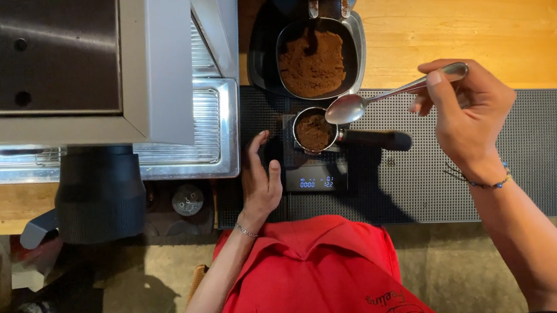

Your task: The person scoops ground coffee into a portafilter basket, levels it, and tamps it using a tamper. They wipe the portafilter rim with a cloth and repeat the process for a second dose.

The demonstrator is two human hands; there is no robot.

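**Spoon held over a filter basket of ground coffee**

Nearest the camera is the person's red shirt (313,278), soft cloth with a folded collar. Just beyond it, the left hand (259,180) rests on the near left edge of a small black scale (314,177), fingers loosely spread and gripping nothing; a thin chain bracelet sits on that wrist. The scale is flat and rectangular, with a lit blue display on its front.

The right hand (466,114) is clamped on the handle end of a metal spoon (383,94), thumb pressed along the top. The spoon is polished steel, smooth and shiny, with a slim handle and an oval bowl that looks empty. Its bowl hovers just right of and slightly above the filter basket (314,131), a round steel cup filled with dark brown, grainy coffee grounds. The basket sits on top of the scale, and its thick black handle (378,140) runs out to the right, matte and rounded.

All of this stands on a dark rubber mat (543,147) with a fine dotted texture, laid over a pale wooden surface (485,7) with visible grain.

Farther off, a steel tray (315,61) holds a loose heap of lighter brown grounds beneath a grinder spout. To the left is a brushed-metal coffee machine (156,65) with a ribbed drip grid.
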